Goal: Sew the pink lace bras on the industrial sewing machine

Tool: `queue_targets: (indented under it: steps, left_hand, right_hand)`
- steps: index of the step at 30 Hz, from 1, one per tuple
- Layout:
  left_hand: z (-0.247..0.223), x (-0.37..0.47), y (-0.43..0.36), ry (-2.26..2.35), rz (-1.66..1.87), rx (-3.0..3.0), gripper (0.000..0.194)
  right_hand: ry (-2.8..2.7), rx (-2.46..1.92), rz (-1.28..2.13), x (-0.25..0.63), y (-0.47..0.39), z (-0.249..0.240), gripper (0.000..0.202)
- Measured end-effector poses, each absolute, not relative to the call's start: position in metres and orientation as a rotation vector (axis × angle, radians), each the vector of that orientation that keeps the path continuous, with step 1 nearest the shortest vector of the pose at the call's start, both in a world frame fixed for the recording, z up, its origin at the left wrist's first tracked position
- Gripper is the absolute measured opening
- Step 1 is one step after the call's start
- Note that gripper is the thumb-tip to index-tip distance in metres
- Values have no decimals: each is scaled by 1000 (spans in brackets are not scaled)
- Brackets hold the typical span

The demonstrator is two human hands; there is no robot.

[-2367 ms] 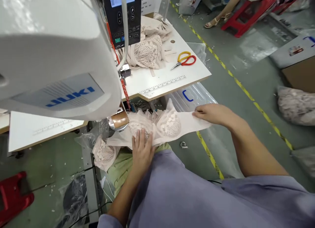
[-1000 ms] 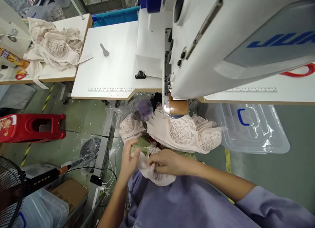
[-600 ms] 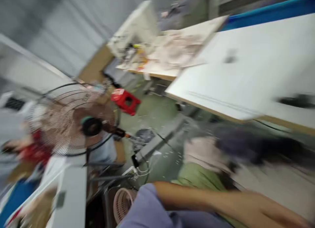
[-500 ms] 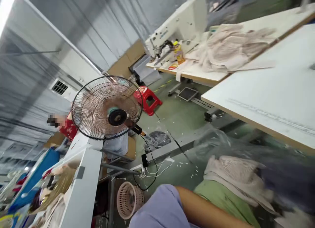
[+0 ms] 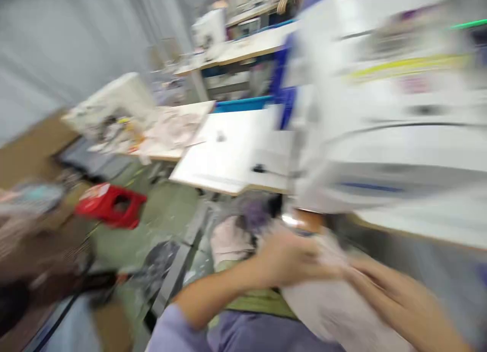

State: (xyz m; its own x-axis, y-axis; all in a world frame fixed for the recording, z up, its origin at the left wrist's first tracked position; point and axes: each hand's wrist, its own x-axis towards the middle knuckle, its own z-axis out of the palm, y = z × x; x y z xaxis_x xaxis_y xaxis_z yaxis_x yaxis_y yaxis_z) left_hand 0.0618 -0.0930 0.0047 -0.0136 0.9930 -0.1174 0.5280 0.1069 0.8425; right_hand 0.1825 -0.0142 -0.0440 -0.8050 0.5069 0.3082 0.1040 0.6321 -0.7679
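Low in the view, my left hand [image 5: 287, 258] reaches in with its fingers closed on a piece of pale pink fabric [image 5: 331, 304]. Across the same fabric lies my right hand [image 5: 388, 291], its fingers also closed on the cloth, close to the left fingertips. The fabric hangs down over my lap. Motion blur hides the exact grip. Just above my hands stands a large white sewing machine [image 5: 384, 144], heavily smeared. A green cloth [image 5: 262, 301] lies over my lap, and more pale pink fabric [image 5: 230, 238] sits beyond it.
A white worktable [image 5: 220, 149] extends ahead, joined to another table with pale fabric [image 5: 177, 126] and a white sewing machine [image 5: 114, 103]. A red stool [image 5: 110, 205] stands on the floor at left. A fan [image 5: 34, 255] blurs at the left edge.
My view has swung right, toward the nearby sewing machine. The fan and red stool have shifted left in view. Both hands now show, with pale pink fabric between them.
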Motion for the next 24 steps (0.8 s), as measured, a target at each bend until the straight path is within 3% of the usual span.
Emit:
queue_targets:
  steps: [3, 6, 12, 24]
  left_hand:
    - [3, 68, -54, 1625, 852, 1488, 26]
    - [1, 55, -29, 1793, 913, 1365, 21]
    - [6, 50, -25, 1984, 815, 1359, 57]
    - [5, 45, -15, 2101, 751, 1298, 48]
  right_hand:
    - [-2246, -931, 990, 259, 13, -31, 50]
    - [-2155, -1082, 1185, 270, 35, -24, 49]
    - [-2049, -1030, 1446, 251, 59, -24, 52]
    - [-2000, -1023, 1572, 247, 81, -22, 46]
